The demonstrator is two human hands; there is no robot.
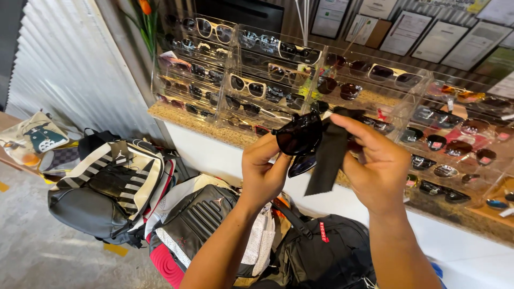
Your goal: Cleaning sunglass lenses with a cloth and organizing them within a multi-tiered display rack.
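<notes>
Left hand (263,174): dark sunglasses (298,135) are pinched at one lens.
Right hand (375,163): a black cloth (327,158) is pinched against the sunglasses.
Place: held above the desk (214,128).
Racks: clear display cases (278,69) of sunglasses are ranged along the desk.
Signs: white framed sheets (439,40) are hung behind, print blurred.
Floor: backpacks (107,187) are heaped, apparently striped.
</notes>
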